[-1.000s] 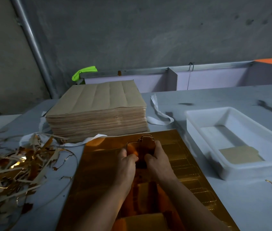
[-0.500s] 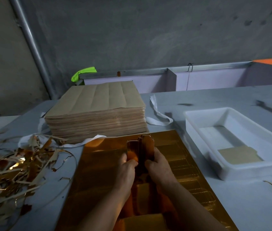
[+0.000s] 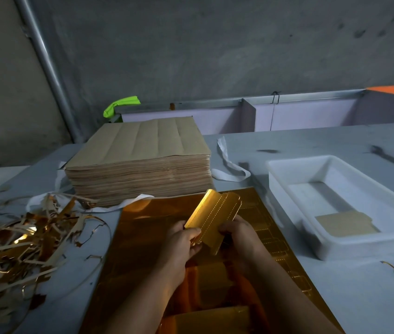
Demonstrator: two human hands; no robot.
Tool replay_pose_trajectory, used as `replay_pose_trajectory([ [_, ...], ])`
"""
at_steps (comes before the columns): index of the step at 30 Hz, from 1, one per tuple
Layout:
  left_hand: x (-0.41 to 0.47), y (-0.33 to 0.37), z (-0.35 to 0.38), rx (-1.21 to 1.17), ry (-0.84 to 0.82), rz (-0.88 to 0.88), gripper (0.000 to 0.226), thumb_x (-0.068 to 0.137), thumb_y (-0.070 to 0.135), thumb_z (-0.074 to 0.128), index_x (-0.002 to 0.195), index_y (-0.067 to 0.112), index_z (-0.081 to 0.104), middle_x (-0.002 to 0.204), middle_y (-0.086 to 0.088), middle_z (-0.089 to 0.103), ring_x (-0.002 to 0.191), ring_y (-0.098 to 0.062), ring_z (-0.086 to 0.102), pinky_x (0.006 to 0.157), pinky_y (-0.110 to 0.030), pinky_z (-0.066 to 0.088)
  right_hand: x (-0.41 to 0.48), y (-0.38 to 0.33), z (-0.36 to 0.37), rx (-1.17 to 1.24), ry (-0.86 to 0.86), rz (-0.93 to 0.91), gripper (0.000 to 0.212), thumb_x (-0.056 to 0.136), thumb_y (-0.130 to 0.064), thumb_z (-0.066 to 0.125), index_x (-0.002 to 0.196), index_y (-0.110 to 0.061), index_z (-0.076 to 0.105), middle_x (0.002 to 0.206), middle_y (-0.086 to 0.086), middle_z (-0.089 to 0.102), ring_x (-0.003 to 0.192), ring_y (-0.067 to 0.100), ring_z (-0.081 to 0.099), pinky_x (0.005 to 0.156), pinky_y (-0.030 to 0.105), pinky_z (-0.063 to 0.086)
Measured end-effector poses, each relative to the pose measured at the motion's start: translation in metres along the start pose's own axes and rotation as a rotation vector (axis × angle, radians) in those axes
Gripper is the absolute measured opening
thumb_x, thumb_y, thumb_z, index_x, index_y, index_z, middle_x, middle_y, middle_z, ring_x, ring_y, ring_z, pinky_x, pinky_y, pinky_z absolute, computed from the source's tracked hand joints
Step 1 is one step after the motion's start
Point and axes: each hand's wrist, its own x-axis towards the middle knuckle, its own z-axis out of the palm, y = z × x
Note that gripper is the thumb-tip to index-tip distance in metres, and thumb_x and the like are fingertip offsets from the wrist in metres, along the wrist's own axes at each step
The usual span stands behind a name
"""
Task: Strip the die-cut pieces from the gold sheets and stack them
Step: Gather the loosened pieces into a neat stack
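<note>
Gold piece (image 3: 212, 218) is now free of the gold sheet (image 3: 142, 237) and is up in the air, a little above the middle of the sheet. A second ago it was only half out, standing up from the sheet while both hands pushed down close together beside it. Now the person holds it by its near end. The left hand (image 3: 183, 244) pinches its left corner and the right hand (image 3: 239, 235) holds its right edge, so the fingers (image 3: 191, 232) of both hands are closed on it. The piece tilts up and away, with its shiny side showing and rows of little dots running along it. It may be more than one piece held together, but that is hard to tell. The sheet lies flat on the grey surface (image 3: 335, 297), and more cut shapes can be seen in it to the right of the hands. So this part of the pulling looks done, and the next job is likely to put the piece on a pile. A white tray (image 3: 294, 213) sits just right of the sheet, with a brown-side-up piece (image 3: 345, 224) lying in it, which looks like the place to stack. Gold scraps (image 3: 10, 242) lie in a heap on the left, and a tall brown stack (image 3: 138, 160) waits behind the sheet.
</note>
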Motion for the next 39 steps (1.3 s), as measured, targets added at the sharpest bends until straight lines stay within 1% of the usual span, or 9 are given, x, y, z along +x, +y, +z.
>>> replay_pose_trajectory([
  [2,0.000,0.002,-0.001,0.079,-0.012,0.026,0.021,0.096,0.009,0.057,0.107,0.027,0.058,0.114,-0.004,0.061,0.104,-0.021,0.061,0.080,-0.031,0.055,0.000,0.002,0.000,-0.009,0.021,-0.006,0.028,0.090,-0.006,0.051,0.113,-0.016,0.061,0.103,0.018,0.072,0.101,0.041,0.067,0.090,0.065,0.051],
  [7,0.001,0.003,0.001,0.219,-0.022,0.116,0.038,0.099,0.012,0.052,0.129,0.035,0.049,0.120,0.005,0.054,0.103,-0.012,0.057,0.072,-0.024,0.052,0.001,0.005,0.002,0.004,0.075,-0.006,0.027,0.089,-0.006,0.052,0.111,-0.017,0.062,0.104,0.022,0.070,0.100,0.047,0.067,0.083,0.073,0.049],
  [12,0.000,-0.003,0.004,-0.074,-0.009,-0.064,0.032,0.097,0.015,0.059,0.127,0.023,0.052,0.116,-0.008,0.063,0.100,-0.025,0.067,0.077,-0.036,0.059,0.002,0.005,0.000,0.070,0.107,-0.014,0.025,0.089,-0.004,0.050,0.111,-0.010,0.058,0.101,0.022,0.065,0.101,0.043,0.065,0.092,0.067,0.049],
  [17,0.002,-0.007,0.005,-0.173,0.002,-0.094,0.017,0.094,0.012,0.062,0.108,0.022,0.059,0.106,-0.010,0.069,0.094,-0.025,0.071,0.075,-0.037,0.059,-0.001,0.005,0.000,0.066,0.096,-0.008,0.025,0.089,-0.005,0.052,0.112,-0.012,0.058,0.110,0.025,0.065,0.105,0.044,0.064,0.091,0.062,0.052],
  [23,-0.001,-0.004,0.011,-0.321,0.021,-0.180,0.029,0.086,0.009,0.070,0.112,0.015,0.057,0.108,-0.014,0.070,0.098,-0.029,0.069,0.068,-0.036,0.055,0.002,0.006,0.001,0.105,0.067,0.010,0.027,0.088,-0.004,0.053,0.113,-0.011,0.060,0.113,0.026,0.066,0.107,0.044,0.064,0.094,0.067,0.048],
  [29,0.005,0.001,0.006,-0.312,0.114,-0.161,0.044,0.085,0.010,0.071,0.125,0.014,0.053,0.118,-0.015,0.063,0.108,-0.031,0.063,0.087,-0.042,0.054,0.001,0.007,0.002,0.056,0.070,-0.008,0.029,0.089,-0.008,0.061,0.117,-0.017,0.058,0.106,0.017,0.069,0.104,0.040,0.066,0.091,0.059,0.053],
  [32,0.009,0.007,0.000,-0.300,0.150,-0.152,0.045,0.087,0.011,0.069,0.128,0.012,0.051,0.118,-0.014,0.060,0.109,-0.030,0.060,0.088,-0.041,0.054,0.003,0.006,-0.001,0.020,0.148,-0.034,0.036,0.090,-0.014,0.067,0.120,-0.025,0.051,0.107,0.015,0.066,0.098,0.034,0.066,0.076,0.047,0.055],
  [36,0.012,0.014,-0.009,-0.261,0.147,-0.152,0.042,0.085,0.010,0.070,0.123,0.010,0.052,0.115,-0.016,0.058,0.104,-0.030,0.060,0.086,-0.040,0.055,0.005,0.001,-0.005,-0.072,0.236,-0.085,0.047,0.093,-0.023,0.065,0.132,-0.033,0.041,0.119,0.005,0.056,0.103,0.028,0.063,0.093,0.052,0.054],
  [39,0.011,0.013,-0.013,-0.187,0.102,-0.145,0.038,0.084,0.011,0.071,0.117,0.014,0.053,0.114,-0.015,0.058,0.104,-0.029,0.059,0.092,-0.043,0.054,0.005,-0.004,-0.006,-0.194,0.222,-0.059,0.050,0.095,-0.013,0.062,0.139,-0.026,0.042,0.119,0.002,0.052,0.101,0.026,0.062,0.091,0.049,0.057],
])
